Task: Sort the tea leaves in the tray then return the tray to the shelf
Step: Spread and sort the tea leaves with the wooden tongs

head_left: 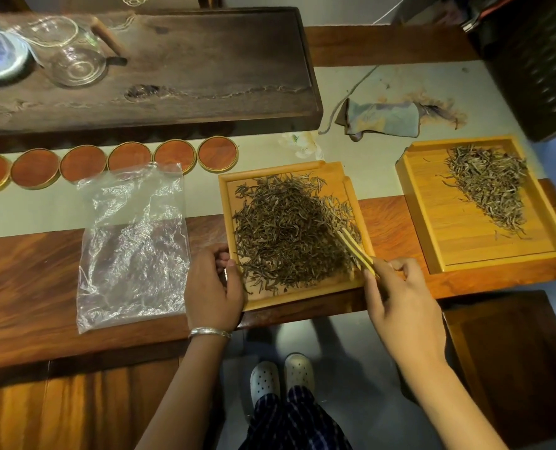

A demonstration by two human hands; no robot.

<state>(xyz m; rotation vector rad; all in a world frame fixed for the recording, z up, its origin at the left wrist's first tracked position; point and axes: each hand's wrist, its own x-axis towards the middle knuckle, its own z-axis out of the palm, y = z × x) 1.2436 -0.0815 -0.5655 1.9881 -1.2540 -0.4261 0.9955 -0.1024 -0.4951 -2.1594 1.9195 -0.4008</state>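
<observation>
Tea tray sits between plastic bag and second tray.

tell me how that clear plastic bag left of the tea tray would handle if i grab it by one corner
The plastic bag lies flat, thin and heavily crinkled, so it would probably hang limp, not hold its shape. It looks empty, so likely very light and easily shifted by a nudge. Its glossy film may slide on the wooden table.
</observation>
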